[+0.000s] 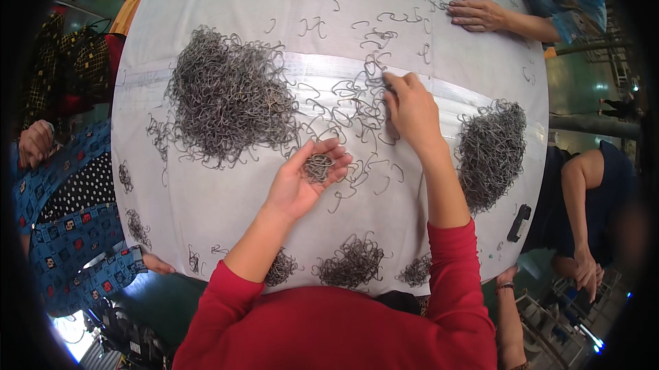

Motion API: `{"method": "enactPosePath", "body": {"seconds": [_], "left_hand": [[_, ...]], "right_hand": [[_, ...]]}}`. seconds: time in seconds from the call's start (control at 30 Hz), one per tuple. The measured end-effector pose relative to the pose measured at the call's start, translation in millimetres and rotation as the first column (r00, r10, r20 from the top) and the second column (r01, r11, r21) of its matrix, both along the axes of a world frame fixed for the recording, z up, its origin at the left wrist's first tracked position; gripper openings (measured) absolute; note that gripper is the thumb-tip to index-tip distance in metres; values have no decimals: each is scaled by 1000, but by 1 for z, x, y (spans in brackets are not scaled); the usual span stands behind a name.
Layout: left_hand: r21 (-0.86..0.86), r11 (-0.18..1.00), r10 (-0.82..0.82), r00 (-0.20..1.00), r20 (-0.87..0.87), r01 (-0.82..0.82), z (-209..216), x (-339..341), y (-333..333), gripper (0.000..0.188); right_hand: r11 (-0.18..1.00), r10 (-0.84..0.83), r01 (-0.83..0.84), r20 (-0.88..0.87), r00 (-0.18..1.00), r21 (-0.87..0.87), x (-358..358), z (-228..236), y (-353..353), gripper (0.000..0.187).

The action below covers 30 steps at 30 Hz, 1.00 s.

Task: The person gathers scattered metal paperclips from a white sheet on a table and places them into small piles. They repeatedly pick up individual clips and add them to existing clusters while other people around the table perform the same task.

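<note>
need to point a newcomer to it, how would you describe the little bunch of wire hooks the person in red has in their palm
Start at the white-covered table and the biggest grey heap of wire hooks on its left half. Just right of and below that heap, the left hand lies palm up, fingers loosely curled. The small bunch of hooks rests in that palm, the only cluster lying in a hand rather than on the cloth.

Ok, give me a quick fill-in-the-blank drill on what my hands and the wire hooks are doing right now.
1. The left hand lies palm up, cupping a small bunch of wire hooks in its ____.
2. The right hand reaches palm ____ into the loose hooks scattered on the white cloth.
3. The biggest pile of hooks lies to the ____ of both hands.

Missing words: palm; down; left
</note>
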<state>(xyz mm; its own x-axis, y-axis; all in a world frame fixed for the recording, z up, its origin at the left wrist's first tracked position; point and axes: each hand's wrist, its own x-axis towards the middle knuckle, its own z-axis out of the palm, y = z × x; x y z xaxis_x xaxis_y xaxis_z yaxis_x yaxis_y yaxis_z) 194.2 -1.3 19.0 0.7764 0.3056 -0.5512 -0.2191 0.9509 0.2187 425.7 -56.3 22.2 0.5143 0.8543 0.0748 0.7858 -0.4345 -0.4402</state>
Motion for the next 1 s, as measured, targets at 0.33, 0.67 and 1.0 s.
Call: {"method": "enactPosePath", "body": {"seconds": [0.33, 0.67, 1.0], "left_hand": [[71, 997, 33, 992, 123, -42, -23, -48, 23, 47], [32, 999, 8, 955, 297, -19, -34, -46, 29, 53], [10, 999, 27, 947, 320, -32, -33, -44, 29, 55]], "right_hand": [[1000, 9, -9, -26, 1000, -7, 84, -13, 72, 15], [989, -123, 118, 49, 991, 84, 81, -8, 60, 15], [992, -75, 76, -17, 997, 104, 61, -5, 44, 11]]}}
